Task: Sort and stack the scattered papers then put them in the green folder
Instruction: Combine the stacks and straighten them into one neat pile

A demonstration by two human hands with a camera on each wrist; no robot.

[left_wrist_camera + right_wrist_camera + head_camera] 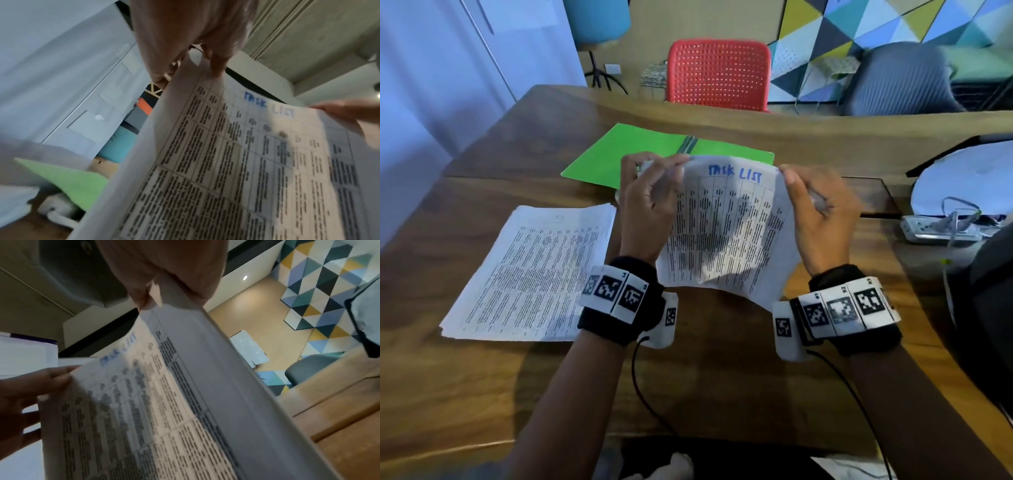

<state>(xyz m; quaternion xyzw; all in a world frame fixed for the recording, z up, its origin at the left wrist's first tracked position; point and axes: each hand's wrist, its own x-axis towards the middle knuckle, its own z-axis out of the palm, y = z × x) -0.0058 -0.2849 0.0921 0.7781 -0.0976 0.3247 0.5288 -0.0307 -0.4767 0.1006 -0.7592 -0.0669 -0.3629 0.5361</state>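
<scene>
A printed sheet headed "TASK LIST" [726, 229] is held upright above the wooden table, bowed in the middle. My left hand [650, 192] pinches its top left corner and my right hand [815, 205] pinches its top right corner. The left wrist view shows the sheet [236, 162] with my left hand [191, 53] gripping its upper edge. In the right wrist view the sheet [164, 402] hangs from my right hand [164, 280]. A stack of printed papers [530, 274] lies flat to the left. The green folder [619, 154] lies open behind the sheet.
A red chair [717, 75] and a grey chair [900, 78] stand beyond the table's far edge [722, 109]. At the right sit a white round object [962, 181] and a white power strip [941, 231] with cables. Black wrist cables trail toward me.
</scene>
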